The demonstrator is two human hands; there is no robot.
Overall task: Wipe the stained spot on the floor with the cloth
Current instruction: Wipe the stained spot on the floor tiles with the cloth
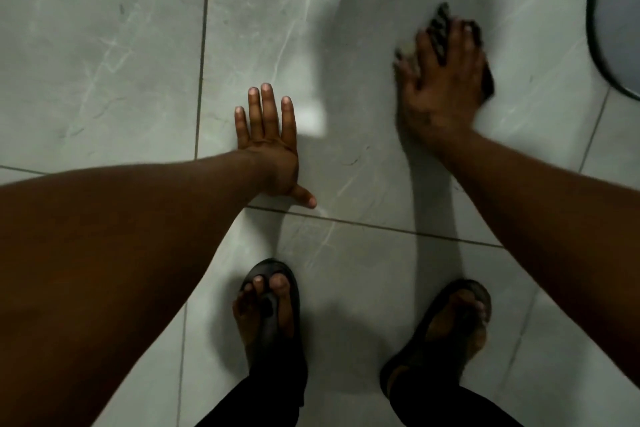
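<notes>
Right hand (pixel 441 80) flat on dark patterned cloth (pixel 440 24), upper right of frame, fingers spread and pressing down rather than clamped around it. Blurred, so probably mid-stroke. Stain itself not visible: hidden under cloth or lost in shadow, cannot tell. Left hand (pixel 268 142) centre frame, open, palm flat on tiled floor (pixel 104 62), holding nothing, bracing body weight.

For a clean wipe: keep palm pressure even, short overlapping strokes over the spot, fold to a fresh face if smearing starts. Keep left hand planted for balance.

Around: feet in dark sandals (pixel 273 315) at bottom centre, well clear of the cloth. Dark curved rim (pixel 594 38) at right edge, near the cloth; limits stroke length that way. Grout lines crossing mid-frame may trap residue.
</notes>
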